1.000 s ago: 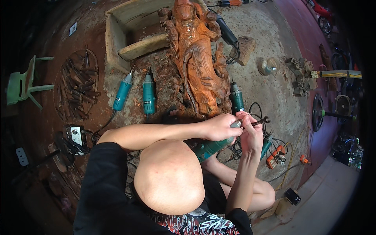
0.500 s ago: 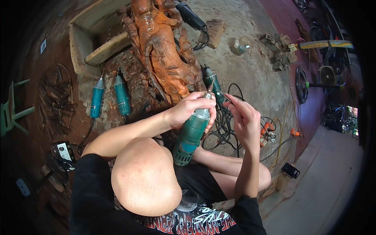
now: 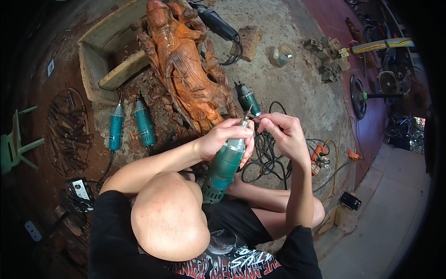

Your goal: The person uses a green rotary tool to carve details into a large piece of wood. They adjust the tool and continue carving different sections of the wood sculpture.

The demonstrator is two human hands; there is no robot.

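My left hand (image 3: pixel 220 141) is wrapped round the neck of a green die grinder (image 3: pixel 220 169), which tilts up and away from my lap. A thin bit (image 3: pixel 249 112) sticks out of its metal collet (image 3: pixel 244 122). Close beside the collet, my right hand (image 3: pixel 285 135) has thumb and forefinger pinched together; a thin dark piece seems to show at their tips, too small to make out. Just beyond lies a carved reddish-brown wooden figure (image 3: pixel 186 69), its lower end near the bit. Another green die grinder (image 3: pixel 248 99) rests past my right fingertips.
Two green die grinders (image 3: pixel 116 128) lie left of the carving, near a wooden frame (image 3: pixel 95 72). A black power tool (image 3: pixel 214 21) and clear jar (image 3: pixel 282 55) are farther off. Tangled black cords (image 3: pixel 267 156) and orange plugs (image 3: pixel 319 152) sit at right; chisels (image 3: pixel 69 130) at left.
My right hand has moved left and closed its fingers in toward the collet. The grinder stays in my left hand; the whole view has shifted slightly.
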